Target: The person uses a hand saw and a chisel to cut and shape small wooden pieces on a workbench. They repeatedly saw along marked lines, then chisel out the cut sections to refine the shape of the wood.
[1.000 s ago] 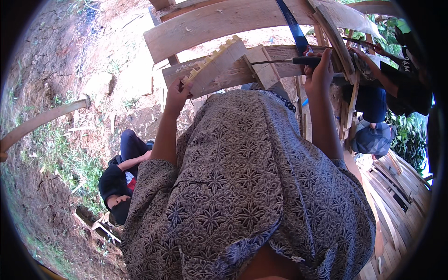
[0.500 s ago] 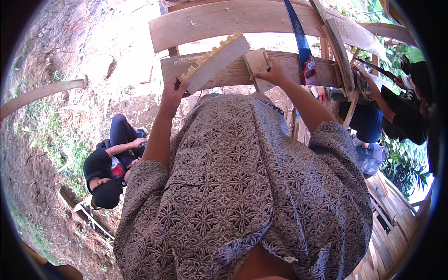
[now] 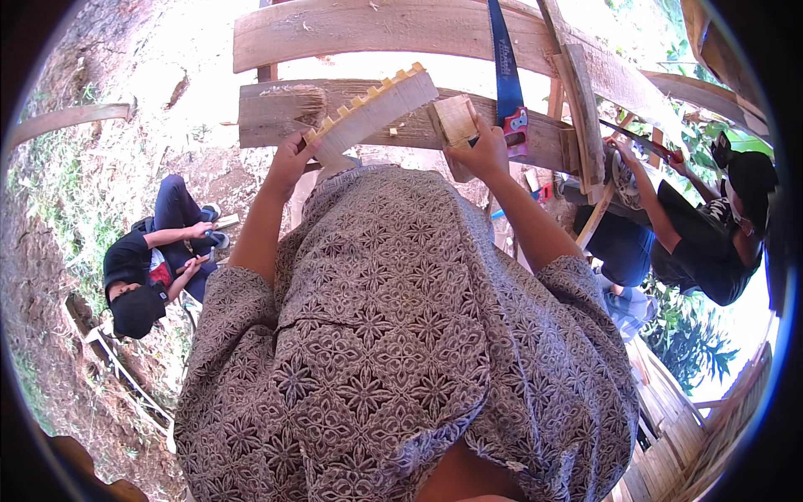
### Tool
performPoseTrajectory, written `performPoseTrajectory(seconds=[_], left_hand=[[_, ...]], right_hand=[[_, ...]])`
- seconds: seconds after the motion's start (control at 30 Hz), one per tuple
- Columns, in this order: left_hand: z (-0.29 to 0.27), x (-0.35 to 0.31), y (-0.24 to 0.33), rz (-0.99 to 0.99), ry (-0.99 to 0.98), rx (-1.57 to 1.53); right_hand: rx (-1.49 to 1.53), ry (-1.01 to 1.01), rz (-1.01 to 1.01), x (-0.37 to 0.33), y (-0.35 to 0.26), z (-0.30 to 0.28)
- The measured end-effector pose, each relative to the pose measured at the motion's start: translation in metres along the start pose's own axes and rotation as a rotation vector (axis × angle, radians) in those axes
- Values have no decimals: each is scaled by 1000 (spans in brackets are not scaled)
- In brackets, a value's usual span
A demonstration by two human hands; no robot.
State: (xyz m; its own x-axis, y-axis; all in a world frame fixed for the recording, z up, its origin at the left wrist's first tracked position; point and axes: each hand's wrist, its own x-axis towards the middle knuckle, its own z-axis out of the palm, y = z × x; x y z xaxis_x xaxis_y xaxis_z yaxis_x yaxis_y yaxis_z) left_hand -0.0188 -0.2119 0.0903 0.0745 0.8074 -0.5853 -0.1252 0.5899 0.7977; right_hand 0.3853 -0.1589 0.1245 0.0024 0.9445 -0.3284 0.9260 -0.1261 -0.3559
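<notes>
My left hand (image 3: 288, 163) grips the lower end of a pale wooden strip (image 3: 376, 109) with a row of square notches along its far edge. The strip slants up to the right. In my right hand (image 3: 485, 155) is a wooden block (image 3: 456, 121), held by its right side; a small dark spot shows by the fingers, too small to make out. Strip and block are apart, above a rough plank (image 3: 523, 125) of the bench. Just beyond my right hand, a handsaw (image 3: 507, 71) with a red and white handle lies across the planks.
Another wide plank (image 3: 351, 35) runs along the far side. Upright boards (image 3: 581, 117) stand at the bench's right end. At the left a person in black (image 3: 134, 268) sits on the ground holding a piece of wood. At the right another person (image 3: 703, 226) handles a saw.
The view has shifted, so the bench and both people sit further left. The notched strip tilts less steeply, and my right hand with the block is closer to the saw handle.
</notes>
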Motion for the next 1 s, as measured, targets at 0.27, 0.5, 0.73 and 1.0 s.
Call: performPoseTrajectory(seconds=[0.27,0.5,0.73,1.0], left_hand=[[34,56,-1,75,28,230],[32,63,-7,111,117,582],[50,60,-26,158,250,395],[48,21,13,216,221,221]], right_hand=[[-2,20,-18,17,35,2],[121,158,-203,21,72,33],[839,34,79,-7,104,-48],[1371,99,94,-32,142,-87]])
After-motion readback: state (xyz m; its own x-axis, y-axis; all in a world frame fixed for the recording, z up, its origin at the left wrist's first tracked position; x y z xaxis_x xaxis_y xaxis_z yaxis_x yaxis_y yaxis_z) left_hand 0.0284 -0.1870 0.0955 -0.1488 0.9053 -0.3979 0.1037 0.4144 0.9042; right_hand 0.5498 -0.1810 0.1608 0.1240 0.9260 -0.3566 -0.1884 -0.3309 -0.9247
